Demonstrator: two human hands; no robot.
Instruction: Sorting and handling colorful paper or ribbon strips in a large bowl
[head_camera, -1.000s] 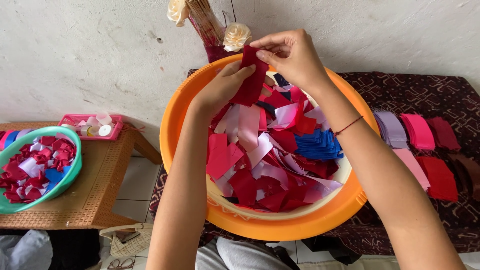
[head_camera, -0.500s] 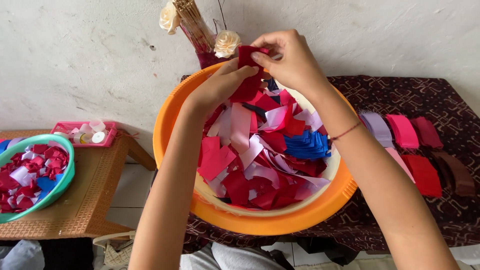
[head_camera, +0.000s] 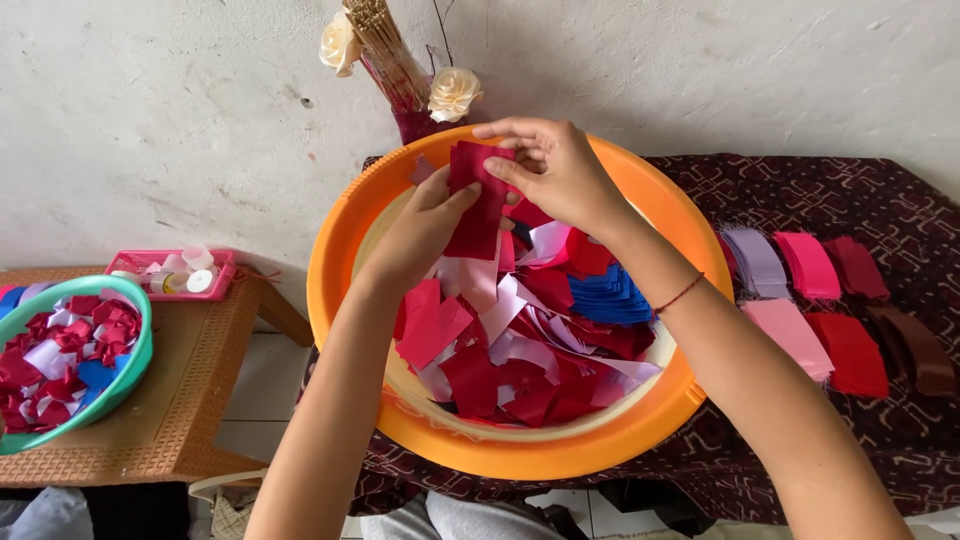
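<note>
I see both hands pinched on a dark red fabric piece (head_camera: 478, 198) over the far rim of the orange basin (head_camera: 520, 455): left hand (head_camera: 425, 225) below, right hand (head_camera: 552, 172) above. The basin brims with red, pink, white and blue scraps; the green bowl (head_camera: 128, 375) on the wicker desk (head_camera: 195, 400) holds more, well apart.

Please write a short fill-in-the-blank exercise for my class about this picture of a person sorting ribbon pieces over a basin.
1. Both hands, the left hand and the right hand, hold one dark ____ ribbon piece.
2. The big basin under the hands is ____ in colour.
3. The smaller bowl on the wicker table has a ____ rim.
4. The two roses behind the basin are ____ in colour.

Missing words: red; orange; green; cream
</note>
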